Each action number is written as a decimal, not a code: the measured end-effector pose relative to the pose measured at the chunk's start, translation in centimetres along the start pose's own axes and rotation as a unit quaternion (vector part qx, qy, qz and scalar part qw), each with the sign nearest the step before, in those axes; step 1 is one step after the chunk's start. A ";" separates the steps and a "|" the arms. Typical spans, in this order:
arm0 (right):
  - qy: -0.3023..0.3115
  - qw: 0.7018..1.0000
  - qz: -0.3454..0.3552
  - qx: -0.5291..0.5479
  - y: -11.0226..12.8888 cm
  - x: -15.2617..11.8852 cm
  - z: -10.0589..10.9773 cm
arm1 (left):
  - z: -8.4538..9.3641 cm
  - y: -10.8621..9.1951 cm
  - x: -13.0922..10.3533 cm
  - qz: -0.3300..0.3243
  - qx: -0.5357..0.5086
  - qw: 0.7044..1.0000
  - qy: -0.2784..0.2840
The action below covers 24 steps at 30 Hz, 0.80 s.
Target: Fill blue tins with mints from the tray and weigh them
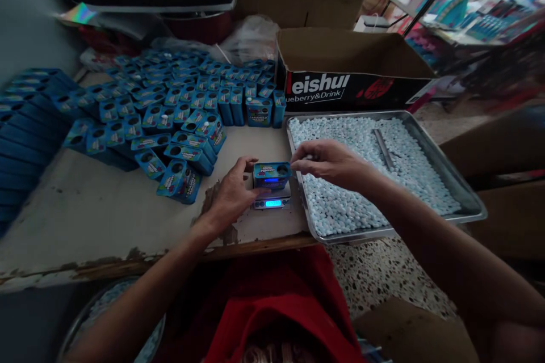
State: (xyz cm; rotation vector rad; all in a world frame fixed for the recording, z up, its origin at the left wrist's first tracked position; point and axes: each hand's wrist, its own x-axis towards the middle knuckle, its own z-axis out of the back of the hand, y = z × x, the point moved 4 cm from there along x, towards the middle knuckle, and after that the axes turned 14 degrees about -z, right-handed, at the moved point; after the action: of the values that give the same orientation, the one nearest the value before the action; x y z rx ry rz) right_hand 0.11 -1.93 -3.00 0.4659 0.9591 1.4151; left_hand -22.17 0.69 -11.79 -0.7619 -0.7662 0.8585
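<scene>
A small blue candy box (pixel 271 172) with a round hole in its top rests on a little digital scale (pixel 272 203) with a lit blue display. Its digits are too blurred to read. My left hand (pixel 230 195) grips the box from the left, thumb along the front and fingers at the back. Just right of the hole, my right hand (pixel 326 163) has its fingers pinched together over the edge of a metal tray (pixel 313 227). What those fingers hold is hidden. Pale blue and white candies (pixel 344 204) fill the tray, and a flat metal strip (pixel 384 149) lies on them.
Many blue boxes (pixel 187 96) crowd the table's left and back, with more stacked at far left (pixel 25 142). An open carton (pixel 323 91) stands behind the tray. A round container of candies (pixel 159 332) sits below the table's front edge (pixel 255 247).
</scene>
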 end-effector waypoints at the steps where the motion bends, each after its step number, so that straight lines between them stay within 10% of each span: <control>1: -0.005 0.998 0.025 -0.063 1.1 0.3 -0.4 | 0.2 0.0 -0.1 0.002 -0.001 1.000 -0.005; 11: -0.066 0.978 0.061 -0.189 2.3 2.7 -2.7 | 2.5 1.9 -1.1 -0.021 -0.010 1.000 -0.007; 19: -0.050 0.995 -0.012 0.082 -0.5 1.7 -0.4 | 3.8 0.8 -2.1 -0.044 0.030 0.998 -0.027; 24: -0.116 0.917 -0.129 0.359 -6.6 -0.3 2.2 | 3.9 1.2 -5.8 -0.045 0.039 0.998 0.022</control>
State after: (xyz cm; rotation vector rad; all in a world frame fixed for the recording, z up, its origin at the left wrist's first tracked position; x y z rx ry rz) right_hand 5.90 -2.62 -6.76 0.9861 1.2776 0.7124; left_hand -28.37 -2.79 -12.31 -0.6700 -0.7199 0.7830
